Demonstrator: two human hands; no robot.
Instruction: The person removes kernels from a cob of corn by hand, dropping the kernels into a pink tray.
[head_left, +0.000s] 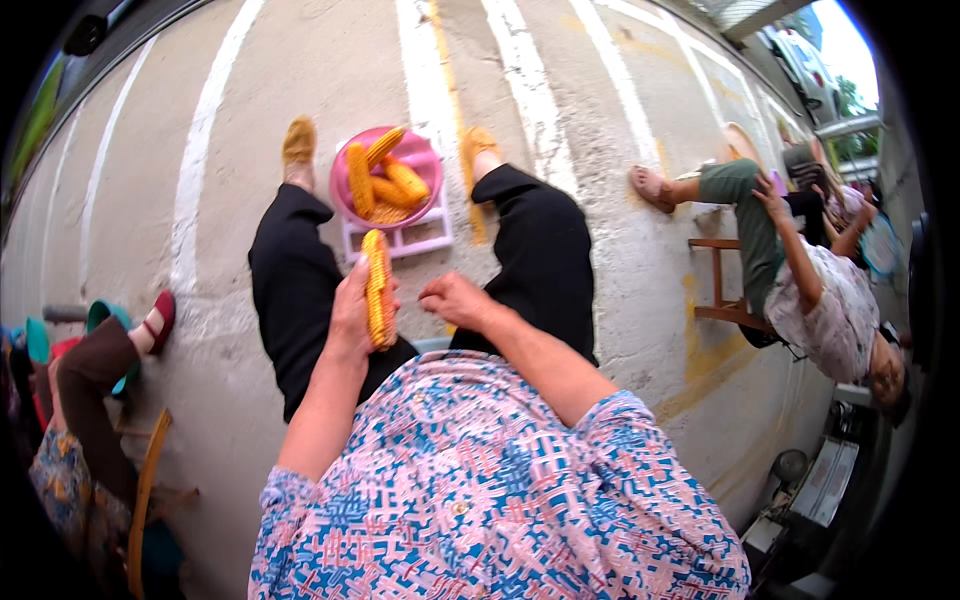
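My left hand (351, 306) is closed around an ear of yellow corn (379, 289), held upright in front of my lap, with some kernels gone from part of its side. To the right of it, my right hand (454, 300) hovers apart from the cob with curled fingers; whether anything small is between them cannot be told. Beyond both hands a pink plastic basin (340, 196) holds several ears of corn (360, 180) and loose kernels (388, 215). The basin rests on a pale pink plastic stool (397, 247) between my feet.
A person (817, 300) sits on a wooden chair (724, 307) at the right, with others behind. Another seated person (97, 397) is at the left, near a wooden chair (146, 495). White and yellow lines mark the concrete ground (322, 52). Dark equipment (817, 480) stands lower right.
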